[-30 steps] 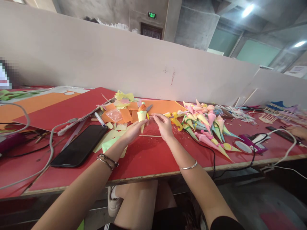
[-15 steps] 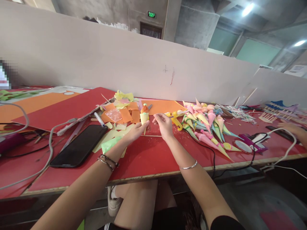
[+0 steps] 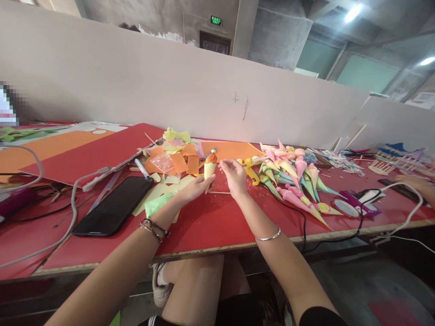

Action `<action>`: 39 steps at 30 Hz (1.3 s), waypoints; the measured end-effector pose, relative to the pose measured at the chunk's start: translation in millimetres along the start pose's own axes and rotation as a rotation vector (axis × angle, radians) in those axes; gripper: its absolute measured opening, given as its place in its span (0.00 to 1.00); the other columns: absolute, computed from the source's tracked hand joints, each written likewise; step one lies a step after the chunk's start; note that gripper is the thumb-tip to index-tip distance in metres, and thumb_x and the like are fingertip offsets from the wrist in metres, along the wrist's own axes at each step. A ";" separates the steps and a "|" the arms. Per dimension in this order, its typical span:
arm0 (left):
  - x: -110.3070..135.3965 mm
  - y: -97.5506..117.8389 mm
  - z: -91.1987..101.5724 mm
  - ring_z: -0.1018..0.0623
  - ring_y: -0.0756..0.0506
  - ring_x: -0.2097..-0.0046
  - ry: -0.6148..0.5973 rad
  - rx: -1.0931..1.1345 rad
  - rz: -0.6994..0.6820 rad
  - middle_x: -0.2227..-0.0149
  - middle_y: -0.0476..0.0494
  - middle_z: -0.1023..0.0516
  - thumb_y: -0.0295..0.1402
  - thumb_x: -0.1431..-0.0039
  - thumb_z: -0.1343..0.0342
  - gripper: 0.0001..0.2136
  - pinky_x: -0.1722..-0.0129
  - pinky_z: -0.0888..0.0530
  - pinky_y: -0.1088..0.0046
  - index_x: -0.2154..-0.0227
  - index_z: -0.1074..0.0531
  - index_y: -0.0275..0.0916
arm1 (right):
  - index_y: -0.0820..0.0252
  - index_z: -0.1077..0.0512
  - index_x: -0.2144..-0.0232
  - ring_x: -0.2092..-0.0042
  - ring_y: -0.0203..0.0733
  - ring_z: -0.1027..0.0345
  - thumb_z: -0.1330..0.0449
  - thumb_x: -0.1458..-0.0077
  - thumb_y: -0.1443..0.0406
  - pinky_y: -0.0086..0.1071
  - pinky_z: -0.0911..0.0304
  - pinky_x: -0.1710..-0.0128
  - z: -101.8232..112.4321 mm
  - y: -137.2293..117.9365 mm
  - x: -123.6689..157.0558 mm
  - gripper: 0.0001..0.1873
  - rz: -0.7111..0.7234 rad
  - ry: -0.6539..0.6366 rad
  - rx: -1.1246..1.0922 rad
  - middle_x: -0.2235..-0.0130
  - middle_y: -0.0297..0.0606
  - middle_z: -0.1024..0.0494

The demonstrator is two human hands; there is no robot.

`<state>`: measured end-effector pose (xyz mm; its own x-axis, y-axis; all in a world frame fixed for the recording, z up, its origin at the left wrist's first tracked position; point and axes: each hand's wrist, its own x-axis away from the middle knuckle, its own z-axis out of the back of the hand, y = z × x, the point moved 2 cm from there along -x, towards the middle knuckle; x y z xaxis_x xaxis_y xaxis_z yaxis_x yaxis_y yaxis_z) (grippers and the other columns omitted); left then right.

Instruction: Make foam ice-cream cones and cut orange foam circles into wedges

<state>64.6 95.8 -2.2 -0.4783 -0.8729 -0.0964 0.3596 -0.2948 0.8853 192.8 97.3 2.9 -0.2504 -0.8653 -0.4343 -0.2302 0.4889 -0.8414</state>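
Wrapped round a small paper ice-cream cone (image 3: 210, 170), my left hand (image 3: 196, 188) holds it upright over the red table. The cone is pale yellow, with an orange swirl on top and a small green ball at the tip. Close to its right, my right hand (image 3: 233, 175) has thumb and fingertips pinched together. Whatever is between them, if anything, is too small to make out. A yellow glue gun (image 3: 252, 174) lies just right of my right hand, beside a heap of finished paper cones (image 3: 288, 170) in pink, green, yellow and blue.
Orange paper scraps (image 3: 179, 163) and a green piece (image 3: 158, 204) lie left of my hands, near a black phone (image 3: 113, 206) and a white marker (image 3: 142, 168). Cables cross both sides. A white partition (image 3: 190, 90) stands behind. Another person's hand (image 3: 416, 184) is at far right.
My left hand has turned the cone slightly and shifted it a little to the right. My right hand stays close to it, fingers still pinched.
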 end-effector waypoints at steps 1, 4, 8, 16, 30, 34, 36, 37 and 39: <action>0.1 0.5 0.0 0.39 0.52 0.78 -0.002 -0.006 0.004 0.81 0.52 0.39 0.54 0.49 0.60 0.23 0.74 0.39 0.73 0.83 0.40 0.39 | 0.58 0.28 0.75 0.70 0.35 0.32 0.37 0.57 0.61 0.32 0.35 0.66 -0.2 -0.3 0.3 0.07 0.014 -0.006 0.007 0.74 0.32 0.26; 1.0 2.2 0.0 0.39 0.52 0.77 -0.016 -0.013 0.012 0.81 0.52 0.38 0.54 0.49 0.59 0.22 0.73 0.39 0.73 0.82 0.40 0.39 | 0.57 0.26 0.74 0.64 0.37 0.32 0.37 0.56 0.61 0.33 0.35 0.61 -1.3 -0.8 1.2 0.06 0.083 -0.074 0.055 0.69 0.34 0.27; 2.6 3.8 -0.6 0.39 0.52 0.77 -0.030 -0.030 0.019 0.81 0.53 0.39 0.53 0.48 0.60 0.22 0.73 0.39 0.73 0.83 0.40 0.39 | 0.54 0.23 0.73 0.54 0.40 0.34 0.37 0.55 0.60 0.34 0.36 0.55 -0.9 0.5 2.0 0.06 0.154 -0.116 0.151 0.60 0.37 0.30; 2.4 2.4 -2.1 0.41 0.53 0.79 -0.060 -0.015 0.022 0.82 0.53 0.41 0.53 0.48 0.60 0.22 0.76 0.41 0.74 0.82 0.41 0.39 | 0.50 0.22 0.71 0.49 0.41 0.38 0.38 0.53 0.59 0.36 0.38 0.49 0.8 4.3 1.7 0.06 0.134 -0.145 0.212 0.52 0.35 0.34; 1.7 1.3 -2.3 0.40 0.52 0.79 -0.043 -0.022 0.028 0.83 0.53 0.40 0.53 0.49 0.56 0.21 0.76 0.40 0.74 0.83 0.40 0.39 | 0.53 0.23 0.72 0.50 0.40 0.37 0.39 0.54 0.62 0.34 0.38 0.50 -2.3 -1.3 4.1 0.05 0.067 -0.146 0.175 0.53 0.37 0.33; 2.1 1.5 -2.5 0.40 0.52 0.79 -0.051 -0.020 0.035 0.83 0.53 0.40 0.52 0.49 0.55 0.21 0.76 0.41 0.74 0.83 0.40 0.39 | 0.52 0.24 0.68 0.52 0.39 0.36 0.39 0.54 0.62 0.34 0.38 0.52 -2.6 -2.6 4.1 0.08 0.067 -0.131 0.180 0.55 0.36 0.32; 2.2 0.8 -2.4 0.41 0.53 0.79 -0.047 -0.023 0.034 0.83 0.53 0.40 0.52 0.49 0.56 0.21 0.76 0.41 0.74 0.83 0.41 0.39 | 0.52 0.25 0.65 0.53 0.39 0.36 0.39 0.54 0.62 0.34 0.38 0.52 -2.3 -1.5 3.3 0.10 0.064 -0.132 0.189 0.55 0.36 0.31; 2.3 0.5 -2.4 0.41 0.53 0.79 -0.044 -0.027 0.033 0.83 0.53 0.41 0.52 0.48 0.56 0.21 0.76 0.41 0.74 0.83 0.41 0.39 | 0.51 0.26 0.64 0.53 0.39 0.36 0.39 0.54 0.61 0.34 0.38 0.52 -2.0 0.0 2.6 0.11 0.059 -0.136 0.191 0.55 0.35 0.30; 2.5 0.4 -2.3 0.41 0.52 0.79 -0.040 -0.032 0.030 0.83 0.53 0.41 0.52 0.48 0.57 0.21 0.76 0.41 0.74 0.83 0.41 0.39 | 0.52 0.26 0.63 0.53 0.39 0.37 0.40 0.53 0.59 0.35 0.39 0.50 -0.9 4.1 1.1 0.12 0.045 -0.136 0.187 0.55 0.35 0.29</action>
<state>65.5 92.6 -3.2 -0.4987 -0.8652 -0.0512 0.3995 -0.2820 0.8723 190.7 98.5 -0.8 -0.1242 -0.8562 -0.5014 -0.0406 0.5093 -0.8596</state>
